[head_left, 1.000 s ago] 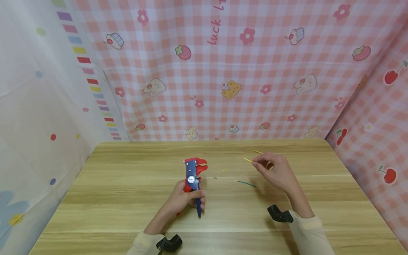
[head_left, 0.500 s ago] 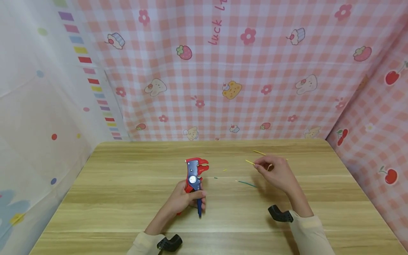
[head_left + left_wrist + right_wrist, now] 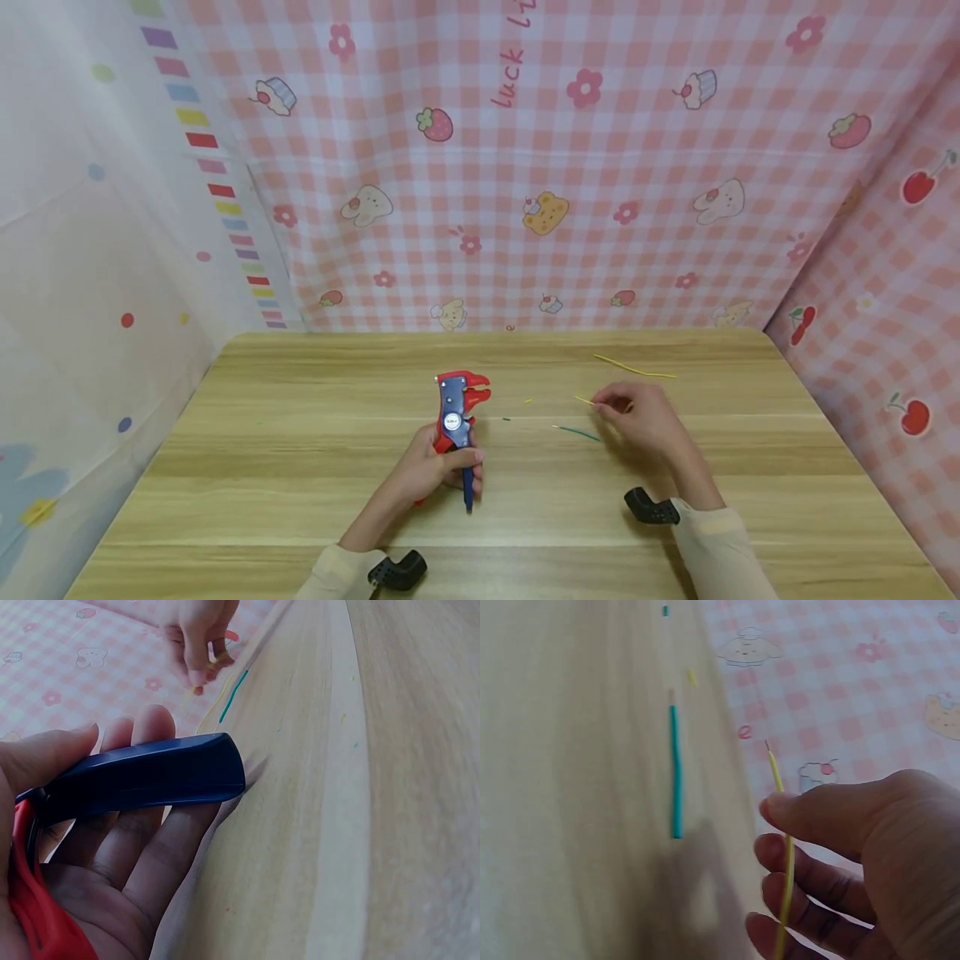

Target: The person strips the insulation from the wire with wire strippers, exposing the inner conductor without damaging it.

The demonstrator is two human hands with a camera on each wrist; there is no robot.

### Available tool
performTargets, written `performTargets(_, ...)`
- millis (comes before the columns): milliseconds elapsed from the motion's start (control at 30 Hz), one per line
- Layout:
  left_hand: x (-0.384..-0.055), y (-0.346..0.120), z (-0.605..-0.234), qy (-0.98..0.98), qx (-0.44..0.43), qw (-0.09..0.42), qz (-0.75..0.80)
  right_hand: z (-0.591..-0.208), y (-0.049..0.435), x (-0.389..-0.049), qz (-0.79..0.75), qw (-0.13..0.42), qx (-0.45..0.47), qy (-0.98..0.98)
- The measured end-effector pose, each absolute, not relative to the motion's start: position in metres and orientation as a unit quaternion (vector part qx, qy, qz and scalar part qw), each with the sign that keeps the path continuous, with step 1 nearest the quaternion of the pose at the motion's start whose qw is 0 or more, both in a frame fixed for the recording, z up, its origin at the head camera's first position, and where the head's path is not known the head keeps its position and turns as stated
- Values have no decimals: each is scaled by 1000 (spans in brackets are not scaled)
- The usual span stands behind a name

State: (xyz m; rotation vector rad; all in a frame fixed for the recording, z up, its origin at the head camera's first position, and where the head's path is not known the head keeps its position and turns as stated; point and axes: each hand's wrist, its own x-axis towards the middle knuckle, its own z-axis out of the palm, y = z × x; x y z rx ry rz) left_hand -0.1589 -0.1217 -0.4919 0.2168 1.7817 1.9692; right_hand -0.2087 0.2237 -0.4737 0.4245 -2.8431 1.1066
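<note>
Currently, left hand (image 3: 429, 467): holding a red-and-blue wire stripper (image 3: 453, 408) by its handles, thumb on the blue one, the red head out beyond the fingers.
Right hand (image 3: 645, 417): thumb and fingertips pinching a yellow wire (image 3: 789, 855); its bared tip pokes out past the thumb, the rest runs back across the other fingers.
Green wire (image 3: 676, 772): on the table (image 3: 300, 467), just left of the right-hand pinch and nearer the person.
Second yellow wire (image 3: 634, 368): lying beyond the right hand.
Snippets: yellow snippet (image 3: 528, 401) and green snippet (image 3: 506, 419) between both grips, the green one nearer the stripper.
</note>
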Motion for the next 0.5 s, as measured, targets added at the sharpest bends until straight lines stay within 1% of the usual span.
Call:
performTargets(233, -160, -122, -493, 649, 79, 238, 718, -485, 221, -209, 351, 2, 135, -927)
performTargets(500, -160, -122, -493, 646, 80, 239, 720, -486, 221, -210, 355, -14, 131, -926)
